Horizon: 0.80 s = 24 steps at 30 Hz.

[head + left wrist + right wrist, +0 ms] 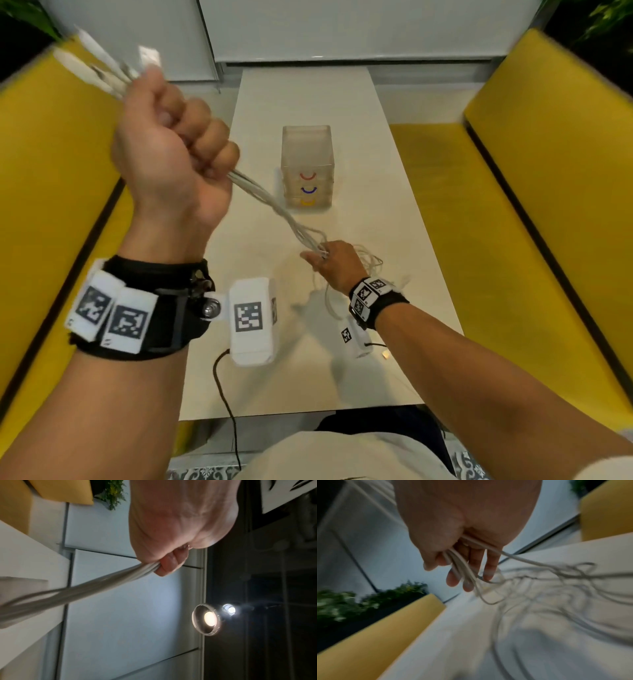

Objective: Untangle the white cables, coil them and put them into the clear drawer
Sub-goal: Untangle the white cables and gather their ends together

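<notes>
Yellow benches flank the pale narrow desk, with the clear stacked drawer unit at centre frame. Our left hand, upper left, fists the thin white cables at their plug ends; our right hand lets them run through loosely curled fingers. We should comb downward slowly, stopping at each snag.

your head view is evenly lit, though the left hand and its cable plugs smear with motion. soft shadows fall on the white table. your left wrist view is dim on its right side — two ceiling lamps flare there. your right wrist view is the blurriest: the loose white cables dissolve into streaks, and straight edges bow.
</notes>
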{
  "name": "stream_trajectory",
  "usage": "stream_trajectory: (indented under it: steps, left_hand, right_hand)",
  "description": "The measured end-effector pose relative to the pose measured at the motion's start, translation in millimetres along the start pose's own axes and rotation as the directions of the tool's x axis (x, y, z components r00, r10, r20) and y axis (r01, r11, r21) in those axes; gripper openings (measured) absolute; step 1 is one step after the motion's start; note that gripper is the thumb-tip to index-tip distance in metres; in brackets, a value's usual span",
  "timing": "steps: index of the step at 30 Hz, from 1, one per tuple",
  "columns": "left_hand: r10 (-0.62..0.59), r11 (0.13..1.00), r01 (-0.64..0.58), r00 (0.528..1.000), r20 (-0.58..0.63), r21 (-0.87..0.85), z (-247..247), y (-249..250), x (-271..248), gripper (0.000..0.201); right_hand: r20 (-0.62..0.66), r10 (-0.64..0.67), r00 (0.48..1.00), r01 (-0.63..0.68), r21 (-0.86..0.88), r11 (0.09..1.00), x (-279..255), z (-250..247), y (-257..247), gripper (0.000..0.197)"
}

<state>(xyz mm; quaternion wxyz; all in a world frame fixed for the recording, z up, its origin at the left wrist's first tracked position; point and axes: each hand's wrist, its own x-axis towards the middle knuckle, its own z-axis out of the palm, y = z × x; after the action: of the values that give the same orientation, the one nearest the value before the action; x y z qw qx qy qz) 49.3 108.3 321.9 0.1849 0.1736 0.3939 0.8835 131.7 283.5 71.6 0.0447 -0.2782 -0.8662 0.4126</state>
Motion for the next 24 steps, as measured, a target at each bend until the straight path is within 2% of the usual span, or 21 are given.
stream_trajectory:
  steps: [3,4,6,9,15,19,20,22,24]
  left_hand:
    - [-0.005,0.995,0.022,0.984,0.176,-0.094,-17,17,14,0.058]
    - [0.021,0.989,0.006,0.983,0.184,-0.148,-19,19,16,0.057]
    - [0.082,0.985,-0.071,0.994,0.065,-0.157,-14,17,13,0.048]
    - [0.111,0.994,-0.111,0.991,-0.069,0.003,1,1,2,0.045]
    - [0.073,0.986,-0.041,0.977,-0.202,0.159,-15,-51,5,0.048]
    - [0.026,0.985,0.024,0.959,-0.283,0.172,-32,-81,6,0.050]
    - [0.010,0.985,0.040,0.956,-0.294,0.165,-34,-87,6,0.050]
    - [-0.019,0.986,0.068,0.954,-0.300,0.152,-37,-97,7,0.050]
    - [-0.042,0.986,0.087,0.956,-0.289,0.145,-38,-106,7,0.048]
  right_hand:
    - [0.035,0.073,0.997,-0.067,-0.155,0.986,-7,-3,31,0.058]
    - [0.027,0.094,0.995,-0.087,-0.206,0.975,-11,-5,37,0.054]
    - [0.015,0.119,0.993,-0.110,-0.284,0.953,-15,-8,45,0.053]
    - [-0.015,0.157,0.988,-0.153,-0.332,0.931,-14,-11,50,0.053]
    - [-0.065,0.207,0.976,-0.217,-0.292,0.932,-7,-16,49,0.043]
    - [-0.025,0.169,0.985,-0.168,-0.316,0.934,-2,-19,40,0.018]
    - [0.015,0.166,0.986,-0.152,-0.316,0.936,-2,-21,33,0.030]
    - [0.151,0.137,0.979,-0.091,-0.275,0.957,0,-26,17,0.080]
    - [0.264,0.023,0.964,0.017,-0.150,0.989,3,-33,-6,0.112]
